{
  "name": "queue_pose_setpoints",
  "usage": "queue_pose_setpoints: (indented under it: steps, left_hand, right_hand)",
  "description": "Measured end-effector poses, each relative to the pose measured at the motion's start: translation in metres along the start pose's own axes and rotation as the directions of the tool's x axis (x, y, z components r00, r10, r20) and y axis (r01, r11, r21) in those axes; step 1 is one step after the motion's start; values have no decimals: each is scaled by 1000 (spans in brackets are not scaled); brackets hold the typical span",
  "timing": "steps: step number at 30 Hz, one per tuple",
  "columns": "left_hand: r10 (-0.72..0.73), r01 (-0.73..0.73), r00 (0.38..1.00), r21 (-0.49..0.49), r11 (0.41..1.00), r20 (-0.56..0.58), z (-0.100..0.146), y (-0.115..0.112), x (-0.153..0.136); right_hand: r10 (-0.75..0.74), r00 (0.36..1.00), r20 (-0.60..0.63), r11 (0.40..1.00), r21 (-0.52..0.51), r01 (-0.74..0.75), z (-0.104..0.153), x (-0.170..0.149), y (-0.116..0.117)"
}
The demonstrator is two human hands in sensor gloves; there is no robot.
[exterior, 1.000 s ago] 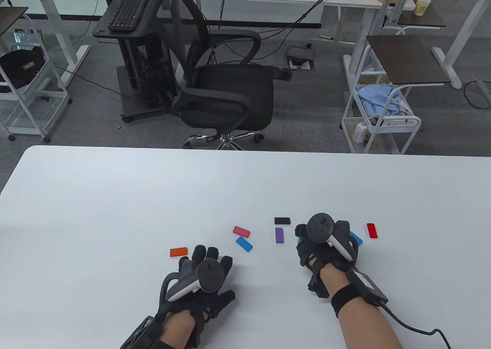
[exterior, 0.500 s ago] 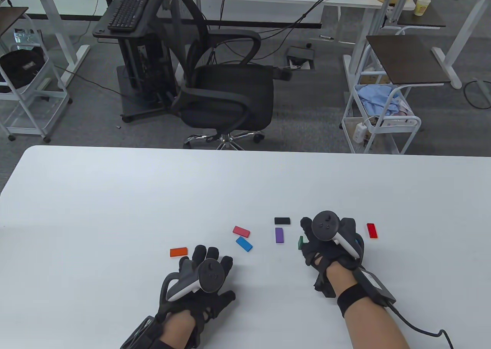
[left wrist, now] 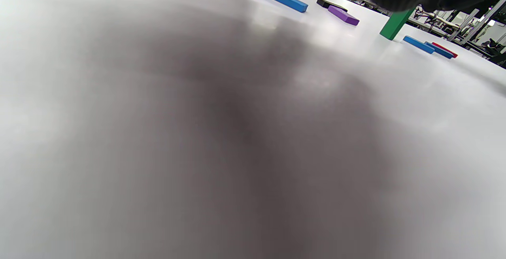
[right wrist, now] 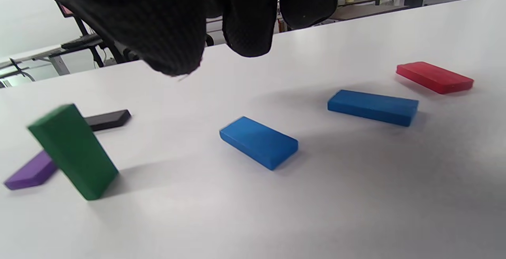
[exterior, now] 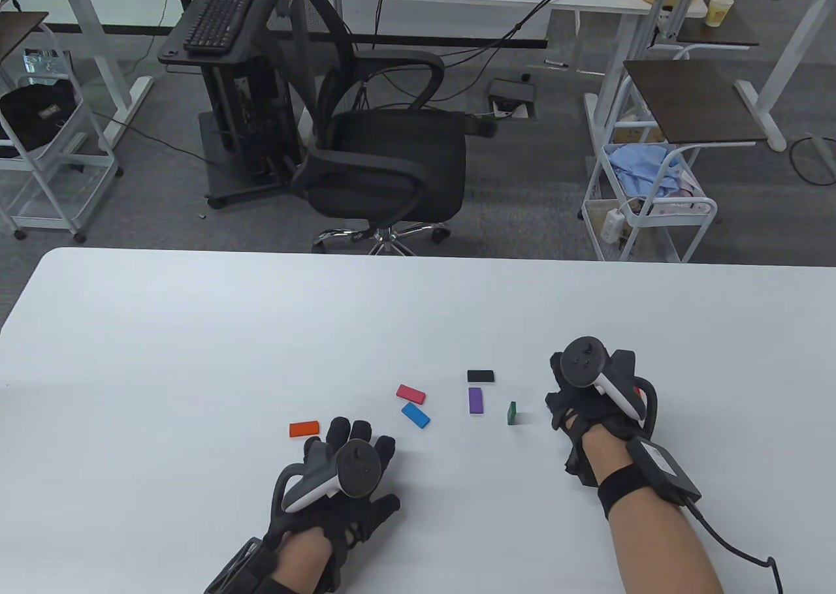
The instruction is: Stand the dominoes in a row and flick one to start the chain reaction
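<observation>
White desk (exterior: pixel 196 333), bare laminate, carries every item. Left hand (exterior: pixel 339 470): fingers spread and flat on the desk near its front edge, holding nothing. Right hand (exterior: pixel 588 391): toward the right of the front edge, raised off the surface; in the right wrist view its fingertips (right wrist: pixel 247 33) hang bunched above the desk with nothing between them, over two blue dominoes (right wrist: pixel 259 142) lying flat, a red domino (right wrist: pixel 435 77) flat beyond them. Green domino (exterior: pixel 512 412): the only piece upright, just left of the right hand, apart from it. Purple domino (exterior: pixel 476 400) and black domino (exterior: pixel 480 376): flat, just left of the green, the black farther from the front edge. Pink domino (exterior: pixel 411 394) and a third blue one (exterior: pixel 415 415): flat, nearer the middle. Orange domino (exterior: pixel 304 429): flat, just beyond the left fingers. Hazards, as judged: the row is barely begun, and the green piece would likely topple if a glove or sleeve brushes it as the right hand reaches for the blues; the next piece set too far off would break the chain, too close may knock it early; the slick surface may let a piece slide when released.
</observation>
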State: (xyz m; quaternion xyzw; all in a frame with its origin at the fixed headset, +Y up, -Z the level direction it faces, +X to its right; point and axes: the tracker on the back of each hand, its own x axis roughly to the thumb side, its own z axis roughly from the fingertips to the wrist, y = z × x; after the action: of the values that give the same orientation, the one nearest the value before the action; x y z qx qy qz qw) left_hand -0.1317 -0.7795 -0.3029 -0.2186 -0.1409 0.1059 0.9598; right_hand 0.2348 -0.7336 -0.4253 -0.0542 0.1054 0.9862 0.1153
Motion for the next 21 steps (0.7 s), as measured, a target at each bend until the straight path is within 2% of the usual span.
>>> queue_pose_setpoints:
  steps: [4, 10, 21]
  left_hand:
    - [-1, 1, 1000, -3, 1000, -1, 0, 0, 0]
    - [-10, 10, 1000, 2, 1000, -1, 0, 0, 1]
    - [-7, 7, 1000, -18, 1000, 6, 0, -1, 0]
  right_hand:
    - [32, 999, -28, 997, 75, -30, -4, -5, 14]
    - [140, 988, -65, 984, 118, -132, -8, -6, 28]
    - [223, 972, -69, 969, 124, -213, -16, 1, 31]
